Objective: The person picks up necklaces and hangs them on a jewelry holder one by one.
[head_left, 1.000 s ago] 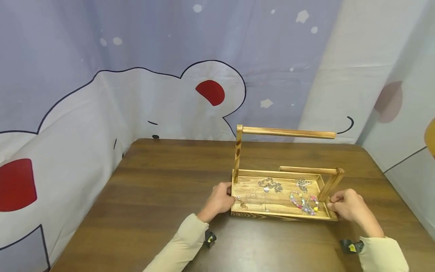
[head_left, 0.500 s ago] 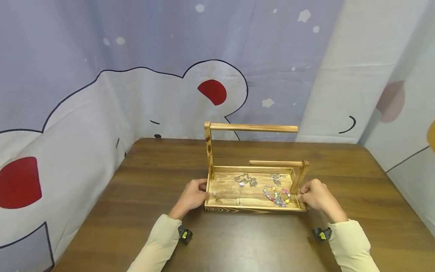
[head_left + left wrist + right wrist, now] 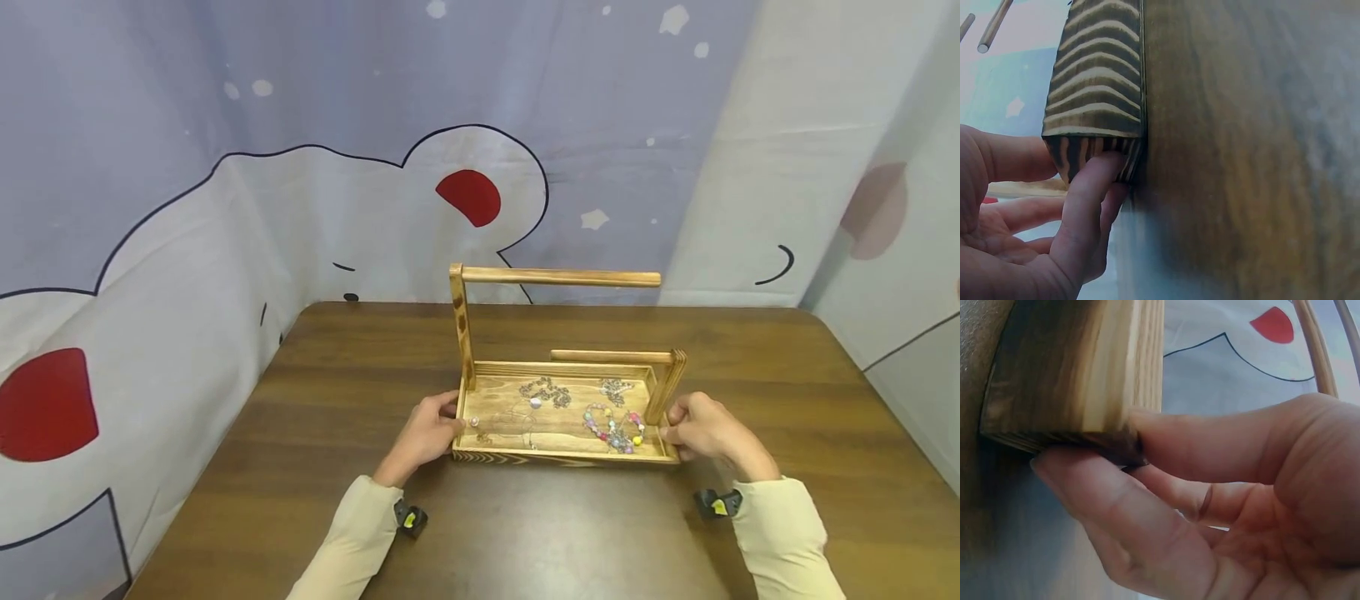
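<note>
Your left arm [image 3: 347, 540] and right arm [image 3: 780, 537] reach forward, angling inward. Your left hand [image 3: 422, 433] and right hand [image 3: 708, 429] face each other, well apart, fingers bent in a pinching grip; your right thumb [image 3: 1210, 447] lies nearly straight.

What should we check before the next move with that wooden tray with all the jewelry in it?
1. Left grip holding the left end of the wooden tray: ok.
2. Right grip holding the right end: ok.
3. Tray sitting on the table: ok, by the look of its lower edge in the left wrist view.
4. Colorful beaded jewelry inside the tray: ok.
5. Silvery chain laid out straight: not ok, it's bunched up.
6. Chain free of knots: cannot tell, too small.
</note>
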Demonstrator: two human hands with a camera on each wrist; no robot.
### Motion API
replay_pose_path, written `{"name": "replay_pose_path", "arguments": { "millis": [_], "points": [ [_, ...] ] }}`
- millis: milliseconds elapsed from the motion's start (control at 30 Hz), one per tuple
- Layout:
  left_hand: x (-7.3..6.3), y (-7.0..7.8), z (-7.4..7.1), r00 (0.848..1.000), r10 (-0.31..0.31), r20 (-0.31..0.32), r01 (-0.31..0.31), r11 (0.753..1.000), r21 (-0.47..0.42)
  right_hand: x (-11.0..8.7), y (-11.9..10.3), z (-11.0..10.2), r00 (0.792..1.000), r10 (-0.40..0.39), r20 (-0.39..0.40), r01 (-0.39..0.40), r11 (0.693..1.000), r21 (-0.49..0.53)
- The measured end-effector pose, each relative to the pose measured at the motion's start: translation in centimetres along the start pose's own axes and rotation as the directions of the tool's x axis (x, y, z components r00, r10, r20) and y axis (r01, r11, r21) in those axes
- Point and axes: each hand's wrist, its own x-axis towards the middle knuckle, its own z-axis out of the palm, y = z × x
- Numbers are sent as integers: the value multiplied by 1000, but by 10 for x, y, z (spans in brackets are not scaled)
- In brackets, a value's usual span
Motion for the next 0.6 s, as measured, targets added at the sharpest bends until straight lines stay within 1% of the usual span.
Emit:
{"name": "replay_pose_path", "arguments": {
  "millis": [133,200,267,367,467,533,600],
  "points": [
    [0,-1,-1,1000,6,1,-6,1000,-23,0,-2,0,1000,-1,6,1,1000,-6],
    [0,-1,-2,1000,6,1,-6,1000,-23,-1,-6,-1,1000,-2,7,3,999,-54],
    [0,-1,-2,1000,-1,7,1,1000,-15,-3,-11,-1,1000,5,13,-3,991,-131],
    [-1,-1,-3,1000,-11,28,11,1000,-9,-10,-20,1,1000,11,26,-3,964,-267],
    [-1,-2,-4,999,-16,35,16,1000,-10,-19,-30,3,999,-4,32,16,930,-367],
    [-1,-2,-5,999,-19,32,20,1000,-12,-24,-38,3,1000,-15,23,24,909,-415],
    [0,-1,-5,1000,-13,27,13,1000,1,-26,-46,3,999,-34,6,33,898,-440]
  ]
}}
